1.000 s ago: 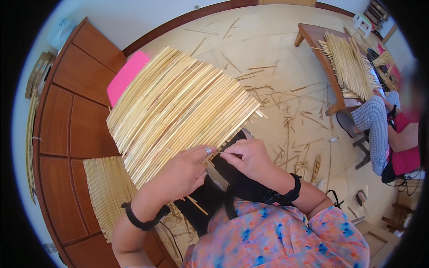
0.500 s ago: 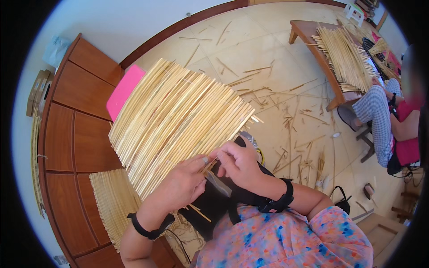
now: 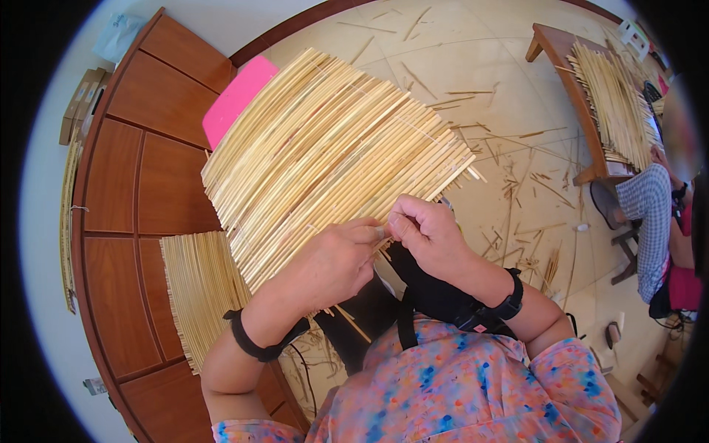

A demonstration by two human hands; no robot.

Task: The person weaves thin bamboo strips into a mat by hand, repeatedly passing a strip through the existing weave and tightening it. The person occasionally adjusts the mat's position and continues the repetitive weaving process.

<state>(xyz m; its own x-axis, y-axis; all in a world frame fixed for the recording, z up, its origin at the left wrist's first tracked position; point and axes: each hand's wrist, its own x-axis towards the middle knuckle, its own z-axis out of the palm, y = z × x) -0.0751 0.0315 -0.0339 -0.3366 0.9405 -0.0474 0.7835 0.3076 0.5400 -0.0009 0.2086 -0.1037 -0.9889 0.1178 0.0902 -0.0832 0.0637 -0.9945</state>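
A mat of straw-coloured stalks (image 3: 332, 140), laid side by side and crossed by thin ties, spreads out ahead of me. My left hand (image 3: 336, 255) lies along its near edge with the fingers bent and a ring on one of them. Close against it, my right hand (image 3: 427, 230) is closed in a pinch, thumb on the bent forefinger. The fingertips of both hands meet at the last stalks of the mat. Whatever they pinch is too small and too covered to make out.
A pink panel (image 3: 235, 103) sticks out behind the mat. Another stalk mat (image 3: 203, 288) leans by the brown wooden cabinet (image 3: 111, 177) at left. Stalk scraps (image 3: 517, 184) litter the floor. At right, a person sits by a wooden bench (image 3: 565, 66) holding a stalk bundle (image 3: 609, 107).
The whole scene has shifted in the picture as my head moved. My hands stay together at the mat's near edge, with the right fingers still pinched and slightly raised.
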